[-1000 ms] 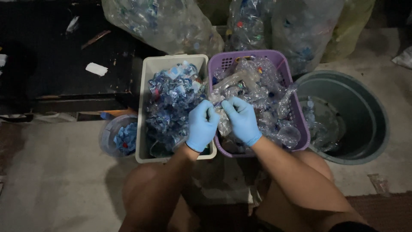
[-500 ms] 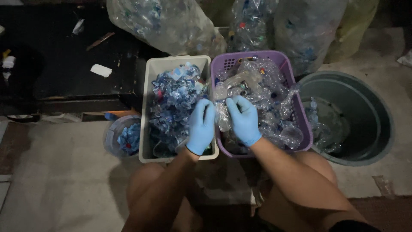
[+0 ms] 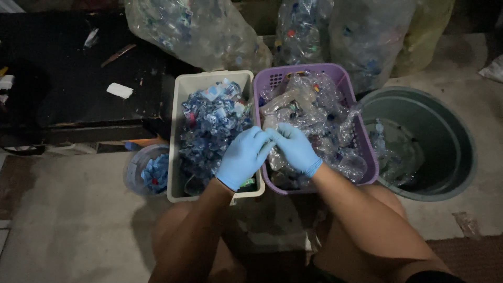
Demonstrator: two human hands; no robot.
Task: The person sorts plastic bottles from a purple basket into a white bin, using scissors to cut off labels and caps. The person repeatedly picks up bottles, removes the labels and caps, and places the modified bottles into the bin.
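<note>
Over the bins' shared edge, left hand (image 3: 243,157) and right hand (image 3: 294,148) pinch something unclear; white bin (image 3: 178,136) nearly full of labels, purple basket (image 3: 361,136) heaped with bottles left.

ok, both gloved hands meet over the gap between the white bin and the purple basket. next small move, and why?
Probably the left hand shifts left and lets go over the white bin, which already holds blue label scraps. The right hand sits at the purple basket of clear bottles. What the fingertips pinch is too small to tell.
</note>
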